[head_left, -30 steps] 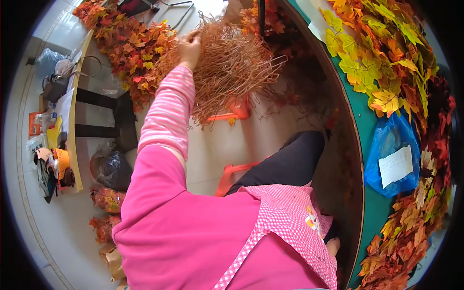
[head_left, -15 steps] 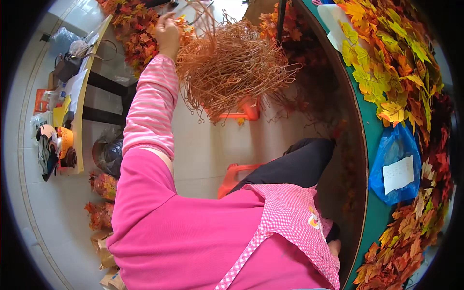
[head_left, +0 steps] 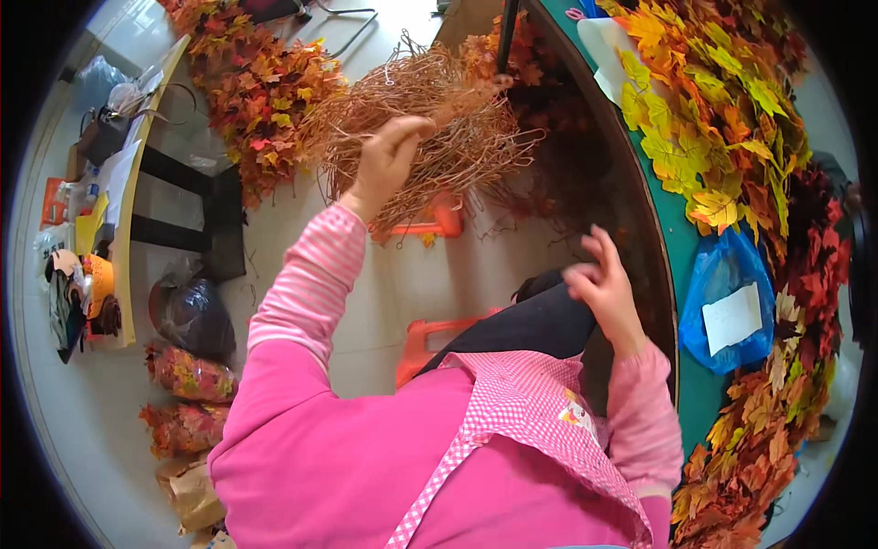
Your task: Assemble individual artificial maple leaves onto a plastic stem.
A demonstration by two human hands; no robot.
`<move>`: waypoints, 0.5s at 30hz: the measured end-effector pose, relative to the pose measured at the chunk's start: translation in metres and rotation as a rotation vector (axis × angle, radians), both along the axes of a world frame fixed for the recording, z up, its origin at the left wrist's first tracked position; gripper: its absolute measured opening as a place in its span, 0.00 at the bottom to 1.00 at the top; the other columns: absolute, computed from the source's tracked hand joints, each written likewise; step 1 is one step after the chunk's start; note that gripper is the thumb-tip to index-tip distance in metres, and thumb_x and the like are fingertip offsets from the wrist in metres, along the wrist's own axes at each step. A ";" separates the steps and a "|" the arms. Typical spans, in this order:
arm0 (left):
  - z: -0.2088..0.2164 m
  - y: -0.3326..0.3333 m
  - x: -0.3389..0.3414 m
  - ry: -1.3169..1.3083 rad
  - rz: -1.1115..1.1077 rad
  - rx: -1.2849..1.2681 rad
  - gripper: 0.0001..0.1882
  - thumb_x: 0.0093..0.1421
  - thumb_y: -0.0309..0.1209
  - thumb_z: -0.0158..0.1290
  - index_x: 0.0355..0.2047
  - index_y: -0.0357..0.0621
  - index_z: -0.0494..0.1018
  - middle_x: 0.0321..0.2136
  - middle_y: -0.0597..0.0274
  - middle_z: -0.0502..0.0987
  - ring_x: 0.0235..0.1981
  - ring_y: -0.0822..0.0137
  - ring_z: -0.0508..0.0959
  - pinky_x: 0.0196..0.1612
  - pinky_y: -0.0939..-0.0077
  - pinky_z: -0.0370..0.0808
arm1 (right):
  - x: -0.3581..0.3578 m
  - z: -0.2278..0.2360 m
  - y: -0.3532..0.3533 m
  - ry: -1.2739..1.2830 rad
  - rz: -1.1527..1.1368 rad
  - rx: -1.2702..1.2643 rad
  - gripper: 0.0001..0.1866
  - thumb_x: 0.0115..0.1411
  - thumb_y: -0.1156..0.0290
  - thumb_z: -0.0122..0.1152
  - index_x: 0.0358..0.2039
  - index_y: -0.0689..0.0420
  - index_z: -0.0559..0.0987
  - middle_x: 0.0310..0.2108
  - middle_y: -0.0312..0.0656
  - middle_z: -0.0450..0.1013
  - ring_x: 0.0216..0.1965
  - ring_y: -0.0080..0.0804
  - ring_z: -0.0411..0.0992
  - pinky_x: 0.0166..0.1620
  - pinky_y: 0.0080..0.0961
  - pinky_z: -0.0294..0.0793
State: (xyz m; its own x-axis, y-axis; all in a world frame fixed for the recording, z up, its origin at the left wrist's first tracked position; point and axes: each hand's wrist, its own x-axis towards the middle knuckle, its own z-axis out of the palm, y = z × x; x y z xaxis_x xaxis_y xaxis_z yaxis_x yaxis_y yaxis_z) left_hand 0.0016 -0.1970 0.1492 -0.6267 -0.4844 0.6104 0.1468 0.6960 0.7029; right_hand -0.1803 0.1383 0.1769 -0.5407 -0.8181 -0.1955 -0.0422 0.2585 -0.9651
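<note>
A big tangled heap of thin brown wire stems (head_left: pixel 430 174), several with small looped ends, rests on an orange-red stool (head_left: pixel 444 218) in front of me. Over the heap's near left part is my left hand (head_left: pixel 389 160), its fingers closed together. A blurred brown stem runs from those fingertips toward the upper right, across the heap. To the right, above my dark-clad leg, my right hand (head_left: pixel 605 291) is raised beside the green table edge. Its fingers are apart and loosely bent, and I see nothing in them.
Autumn-coloured artificial leaves (head_left: pixel 722 128) cover much of the green table (head_left: pixel 654 174) on the right, where a blue plastic bag (head_left: pixel 732 274) with a paper lies. More leaves (head_left: pixel 265 101) are piled beyond the heap's left. A cluttered yellow-edged table (head_left: pixel 137 174) and bagged leaves (head_left: pixel 187 373) stand left.
My left hand has come from the heap's far left side back toward me and right, over the stems. My right hand has risen into view. The whole view has shifted slightly.
</note>
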 end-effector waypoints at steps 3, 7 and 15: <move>-0.009 0.018 0.015 -0.041 0.048 -0.060 0.13 0.60 0.18 0.46 0.44 0.37 0.74 0.41 0.54 0.78 0.44 0.62 0.78 0.49 0.74 0.73 | -0.006 0.009 -0.084 -0.032 0.066 0.028 0.47 0.53 0.71 0.68 0.67 0.55 0.48 0.63 0.51 0.53 0.37 0.25 0.73 0.37 0.19 0.73; -0.013 0.036 0.027 -0.021 0.025 -0.095 0.15 0.57 0.15 0.46 0.43 0.37 0.75 0.41 0.51 0.78 0.44 0.58 0.78 0.48 0.71 0.74 | 0.011 0.014 -0.170 -0.051 0.183 0.018 0.44 0.55 0.67 0.67 0.66 0.53 0.51 0.58 0.45 0.59 0.33 0.22 0.72 0.34 0.18 0.71; -0.003 -0.008 0.045 0.031 0.054 0.021 0.11 0.55 0.23 0.47 0.34 0.39 0.78 0.34 0.53 0.80 0.34 0.59 0.80 0.40 0.70 0.77 | 0.047 -0.026 -0.210 -0.131 0.387 -0.157 0.11 0.60 0.70 0.61 0.43 0.51 0.76 0.48 0.29 0.66 0.41 0.17 0.70 0.37 0.19 0.72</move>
